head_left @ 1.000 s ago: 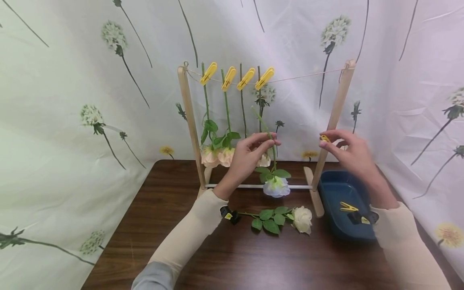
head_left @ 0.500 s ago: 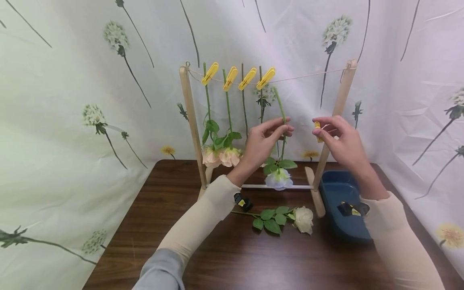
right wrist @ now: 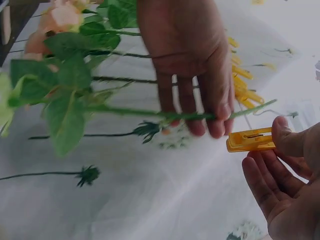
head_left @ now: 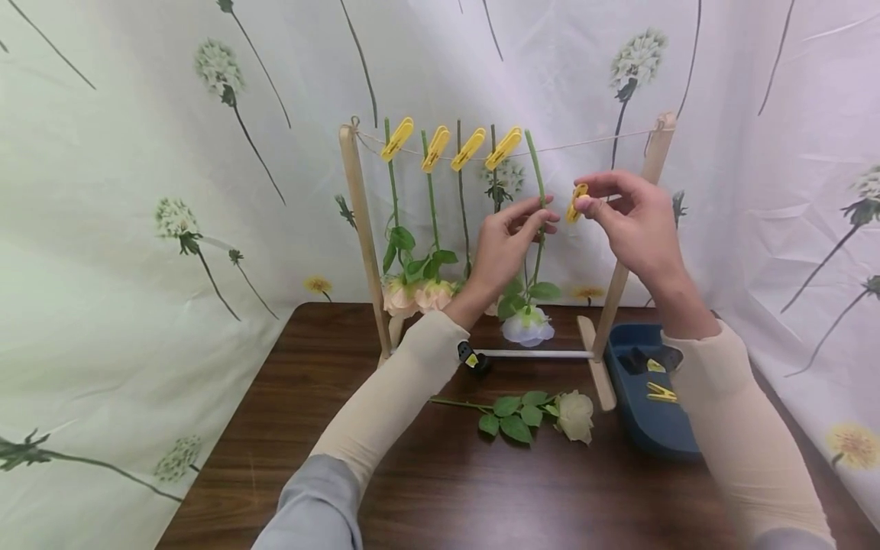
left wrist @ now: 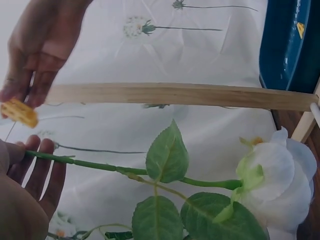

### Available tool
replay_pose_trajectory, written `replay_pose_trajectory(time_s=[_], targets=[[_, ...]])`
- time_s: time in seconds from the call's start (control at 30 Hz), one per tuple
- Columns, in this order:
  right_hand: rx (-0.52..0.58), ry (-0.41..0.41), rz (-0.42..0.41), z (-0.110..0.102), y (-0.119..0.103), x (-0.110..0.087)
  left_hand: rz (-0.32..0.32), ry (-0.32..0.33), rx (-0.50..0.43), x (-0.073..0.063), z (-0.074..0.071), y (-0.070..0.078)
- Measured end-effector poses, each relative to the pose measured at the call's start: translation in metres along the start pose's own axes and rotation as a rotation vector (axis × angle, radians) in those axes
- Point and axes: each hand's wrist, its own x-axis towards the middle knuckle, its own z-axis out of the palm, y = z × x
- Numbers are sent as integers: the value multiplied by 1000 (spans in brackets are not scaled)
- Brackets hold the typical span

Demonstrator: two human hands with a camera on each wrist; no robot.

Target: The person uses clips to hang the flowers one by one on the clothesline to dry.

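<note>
My left hand (head_left: 506,241) pinches the green stem of a white rose (head_left: 528,326), which hangs bloom down with its leaves just above the bloom. The stem's top end overlaps the string (head_left: 577,145) in the head view. To the right, my right hand (head_left: 635,221) holds a yellow clothespin (head_left: 576,203) between thumb and fingers, a short way from the stem. In the right wrist view the clothespin (right wrist: 250,140) lies close below the stem's tip. Several yellow clothespins (head_left: 468,149) hold other stems on the string, with peach roses (head_left: 435,296) hanging below.
Wooden posts (head_left: 360,229) carry the string, joined low by a white rod (head_left: 543,354). A cream rose (head_left: 574,417) lies on the brown table (head_left: 440,489) in front. At right stands a blue tub (head_left: 642,435) with a yellow clothespin (head_left: 661,393) inside.
My left hand has raised the white rose and shifted it right, its stem tip now up at the string. My right hand has moved up and left with the clothespin, nearer the stem.
</note>
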Motion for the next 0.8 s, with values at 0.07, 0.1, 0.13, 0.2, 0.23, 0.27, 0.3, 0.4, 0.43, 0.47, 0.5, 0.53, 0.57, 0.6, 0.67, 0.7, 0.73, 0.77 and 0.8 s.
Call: replay_pose_trajectory(time_s=[0.07, 0.1, 0.13, 0.2, 0.23, 0.27, 0.3, 0.4, 0.43, 0.47, 0.5, 0.53, 0.57, 0.6, 0.67, 0.7, 0.73, 0.77, 0.8], targets=[[25, 12, -10, 2, -6, 6, 0, 9, 3, 3, 0, 0], [38, 18, -17, 2, -8, 9, -5, 14, 4, 4, 0, -1], [46, 24, -20, 3, -11, 12, -14, 18, 4, 5, 0, 0], [67, 45, -20, 5, -16, 18, -42, 20, 7, 7, 0, 0], [77, 57, -18, 6, -18, 22, -54, 20, 6, 8, 0, 0], [92, 72, -14, 7, -20, 25, -68, 19, 7, 9, 0, 0], [113, 88, -10, 8, -23, 29, -82, 18, 10, 10, 0, 0], [193, 129, 1, 10, -29, 40, -102, 16, 23, 12, 0, 1], [218, 138, 3, 11, -31, 43, -104, 17, 27, 13, 1, 1], [245, 146, 4, 12, -33, 47, -108, 18, 32, 14, 1, 2], [267, 152, 2, 12, -34, 50, -111, 19, 33, 14, 1, 2], [290, 157, -2, 13, -36, 53, -115, 22, 35, 15, 1, 3], [317, 162, -3, 14, -37, 55, -117, 26, 36, 16, 2, 3], [344, 167, -5, 14, -38, 58, -125, 30, 38, 16, 2, 4], [401, 170, 3, 16, -40, 62, -139, 41, 36, 18, 2, 5], [421, 170, 9, 16, -41, 64, -146, 46, 35, 18, 2, 5], [432, 168, 21, 17, -41, 67, -151, 50, 34, 19, 2, 5], [450, 164, 39, 17, -42, 69, -154, 53, 33, 19, 2, 6], [462, 157, 58, 18, -42, 70, -157, 55, 31, 20, 2, 6]])
